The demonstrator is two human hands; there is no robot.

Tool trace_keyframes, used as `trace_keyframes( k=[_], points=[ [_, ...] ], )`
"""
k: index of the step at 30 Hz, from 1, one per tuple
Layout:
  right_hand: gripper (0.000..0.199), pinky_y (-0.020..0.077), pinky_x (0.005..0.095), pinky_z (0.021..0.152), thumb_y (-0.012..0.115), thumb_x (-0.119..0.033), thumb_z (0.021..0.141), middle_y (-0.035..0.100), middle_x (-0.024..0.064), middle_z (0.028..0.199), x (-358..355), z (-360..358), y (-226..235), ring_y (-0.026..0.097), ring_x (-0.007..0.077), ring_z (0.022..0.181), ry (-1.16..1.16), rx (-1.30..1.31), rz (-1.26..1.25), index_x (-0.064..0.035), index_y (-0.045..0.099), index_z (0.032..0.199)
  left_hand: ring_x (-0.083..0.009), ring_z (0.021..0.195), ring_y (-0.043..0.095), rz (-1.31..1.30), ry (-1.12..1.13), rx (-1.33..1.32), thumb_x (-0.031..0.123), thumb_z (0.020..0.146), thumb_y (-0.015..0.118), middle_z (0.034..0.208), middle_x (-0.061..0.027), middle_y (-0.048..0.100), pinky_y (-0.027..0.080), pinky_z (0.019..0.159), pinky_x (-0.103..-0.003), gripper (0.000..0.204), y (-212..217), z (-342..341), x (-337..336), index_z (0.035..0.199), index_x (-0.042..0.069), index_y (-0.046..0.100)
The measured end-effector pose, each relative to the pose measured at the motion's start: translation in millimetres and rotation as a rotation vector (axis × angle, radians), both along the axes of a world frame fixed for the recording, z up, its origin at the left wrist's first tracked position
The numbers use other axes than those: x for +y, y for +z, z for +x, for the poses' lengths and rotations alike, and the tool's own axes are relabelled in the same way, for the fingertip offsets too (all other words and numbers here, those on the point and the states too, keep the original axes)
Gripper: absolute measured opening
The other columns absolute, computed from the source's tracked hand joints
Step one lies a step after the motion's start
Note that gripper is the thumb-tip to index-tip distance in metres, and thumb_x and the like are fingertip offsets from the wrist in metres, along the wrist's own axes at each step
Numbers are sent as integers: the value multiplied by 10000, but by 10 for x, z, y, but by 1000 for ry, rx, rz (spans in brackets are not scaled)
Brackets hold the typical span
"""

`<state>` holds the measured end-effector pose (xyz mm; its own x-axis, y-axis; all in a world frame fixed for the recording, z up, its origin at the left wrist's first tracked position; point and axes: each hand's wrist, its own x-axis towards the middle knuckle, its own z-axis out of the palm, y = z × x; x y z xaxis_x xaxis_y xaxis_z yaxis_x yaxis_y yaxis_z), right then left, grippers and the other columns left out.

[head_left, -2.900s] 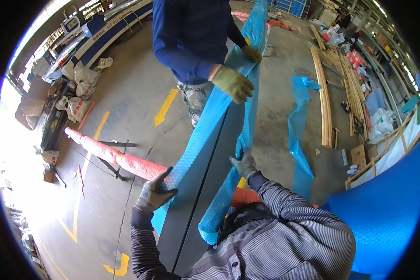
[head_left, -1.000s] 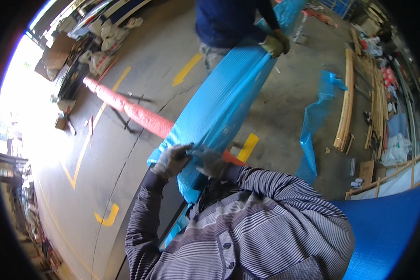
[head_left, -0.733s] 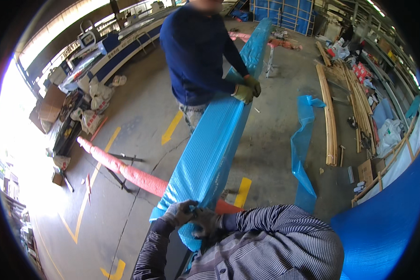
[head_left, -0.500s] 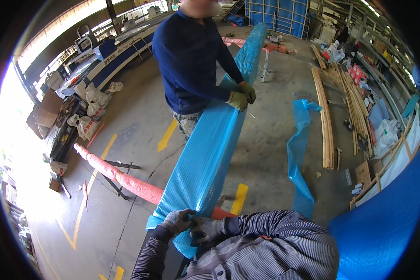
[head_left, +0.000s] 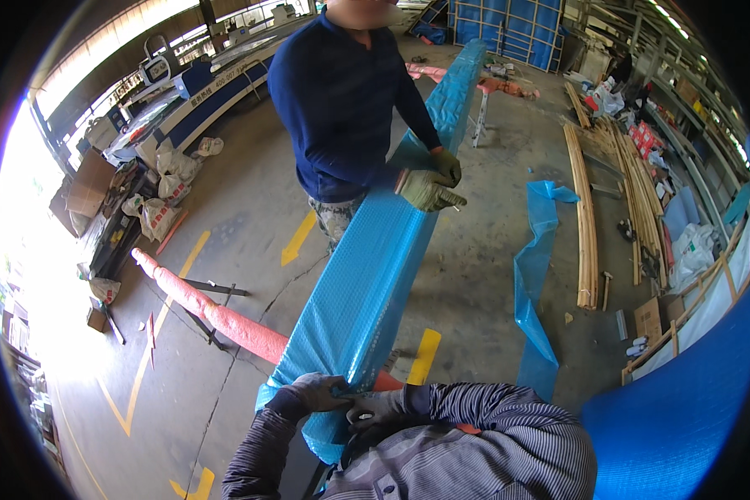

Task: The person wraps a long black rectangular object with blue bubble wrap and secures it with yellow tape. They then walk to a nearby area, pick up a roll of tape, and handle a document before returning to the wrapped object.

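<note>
A long beam wrapped in blue bubble film [head_left: 375,258] runs from my chest away toward the far end of the hall. My left hand [head_left: 312,392], in a grey glove, grips the film at the near end of the beam. My right hand [head_left: 375,408], also gloved, presses on the wrap right beside it. A co-worker in a dark blue sweater stands at the beam's left side, with both yellow-green gloved hands [head_left: 429,183] on the film about halfway along.
A pink-wrapped long piece [head_left: 208,312] lies on black trestles to the left. A loose strip of blue film [head_left: 537,267] and a stack of wooden slats [head_left: 587,208] lie on the concrete floor at right. A blue sheet [head_left: 683,408] fills the lower right.
The open film has been folded over the beam, which now shows fully wrapped. My two hands came together at its near end. The co-worker's hands moved onto the middle of the wrap.
</note>
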<state>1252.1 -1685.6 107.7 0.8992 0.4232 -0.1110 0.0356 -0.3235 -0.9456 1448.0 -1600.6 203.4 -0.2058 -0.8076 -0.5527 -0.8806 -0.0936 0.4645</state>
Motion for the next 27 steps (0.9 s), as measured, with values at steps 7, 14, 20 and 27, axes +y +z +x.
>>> trace_keyframes(
  k=[7,14,20,27],
  points=[
    [317,529,390,967,656,-315,1014,748,151,1121,-95,-317,76,705,258,1065,-494,-43,186,-28,734,1125,-355,921,747,-74,-145,-191,492,1018,516,966,-188,756,595,790,-487,478,-335,-258,-20,1107,65,709],
    [679,561,351,922,723,-465,979,735,121,1113,-1156,-154,-785,702,226,961,-1633,236,259,62,534,1363,-393,854,755,-169,323,-483,359,1023,514,931,-207,739,601,689,-525,424,-1069,-872,430,1107,-47,605],
    [1066,552,465,972,684,-627,931,651,305,1298,-1017,317,-1311,666,399,1179,-1512,275,-57,172,234,1476,-409,772,745,-172,178,-586,252,971,574,957,-214,728,580,636,-586,410,-1012,-840,357,1217,-76,593],
    [1111,532,525,1000,636,-622,961,556,413,1362,-916,233,-956,630,500,1217,-1383,315,-57,186,99,1502,-402,1113,697,-29,173,-390,585,828,743,1219,-232,676,573,881,-516,810,-49,-484,-350,1335,-22,567]
  ],
)
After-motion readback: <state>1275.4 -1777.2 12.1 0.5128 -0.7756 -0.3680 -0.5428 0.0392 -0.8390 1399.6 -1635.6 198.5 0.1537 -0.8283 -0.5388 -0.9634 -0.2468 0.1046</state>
